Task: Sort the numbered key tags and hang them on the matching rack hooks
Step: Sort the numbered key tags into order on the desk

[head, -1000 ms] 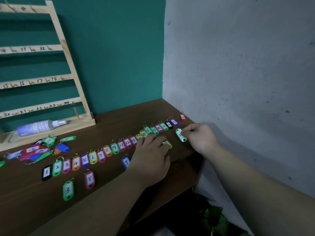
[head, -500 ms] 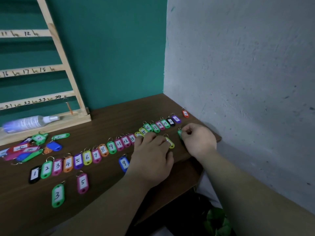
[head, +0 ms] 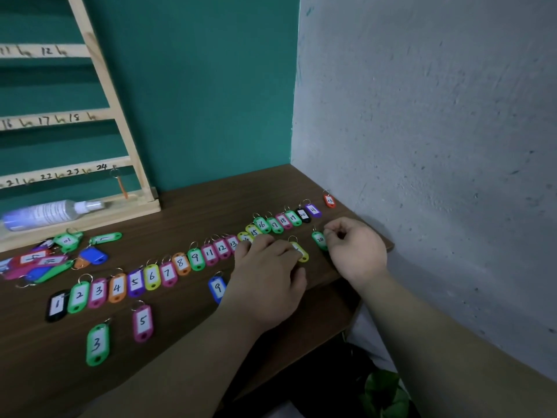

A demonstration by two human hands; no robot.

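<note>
The right grip (head: 355,248) pinches a small green plastic key tag marked 20 (head: 319,240) on the brown wooden desk (head: 196,218).
Nearest, the left grip (head: 265,276) lies flat with fingers extended, fingertips pressing a yellow plastic key tag (head: 300,253) to the desk. Just right of it, the right grip is curled, thumb and forefinger apparently nipping the green tag's edge. The tag looks light, stiff and slick; its rim or metal ring is the best hold. Beyond both grips runs the row of coloured numbered tags (head: 180,262), and far to their left stands the pale wooden hook rack (head: 120,116).
</note>
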